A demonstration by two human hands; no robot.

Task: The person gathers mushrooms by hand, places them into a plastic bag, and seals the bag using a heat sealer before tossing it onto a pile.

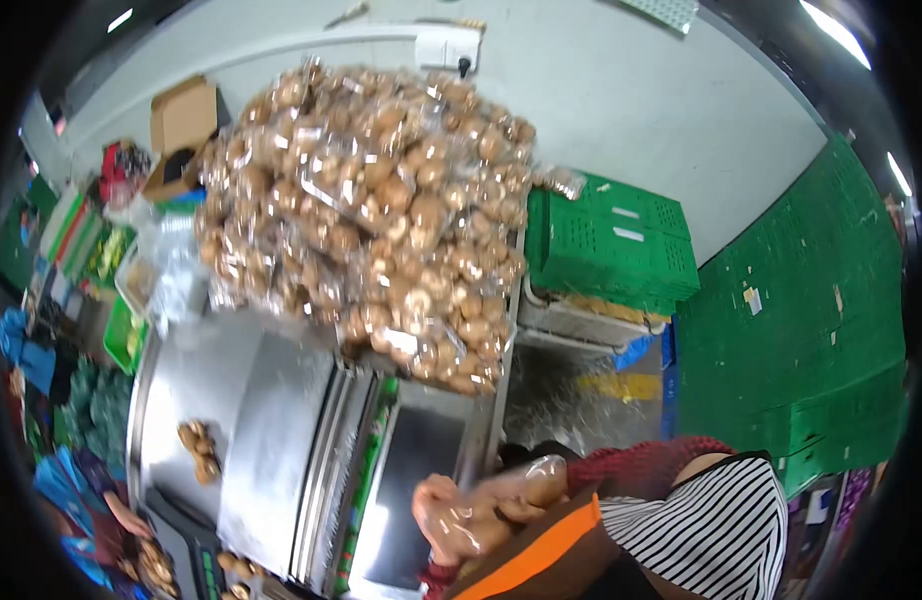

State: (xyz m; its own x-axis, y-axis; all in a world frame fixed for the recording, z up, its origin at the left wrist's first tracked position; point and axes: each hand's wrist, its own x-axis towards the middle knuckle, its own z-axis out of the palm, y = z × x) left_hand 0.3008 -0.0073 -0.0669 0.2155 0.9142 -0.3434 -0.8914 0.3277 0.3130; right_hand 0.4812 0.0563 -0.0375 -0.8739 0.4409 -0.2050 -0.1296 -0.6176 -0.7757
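Near the bottom centre, a clear plastic bag of brown mushrooms [476,530] is held close to the apron. My left hand [438,515] is wrapped round the bag's left side, its fingers bent. On the bag's right side my right hand, at the end of the dark red sleeve, is largely hidden by the bag and apron. Just left of the bag is a steel wrapping machine with a dark plate [416,470]. A large heap of bagged mushrooms [371,210] rises beyond it.
Loose mushrooms [200,450] lie on the steel table [166,400]. Green crates [616,240] stand right of the heap, and a green board [801,320] lines the right. At lower left a co-worker's hand [131,520] is near a scale [186,550] and more mushrooms.
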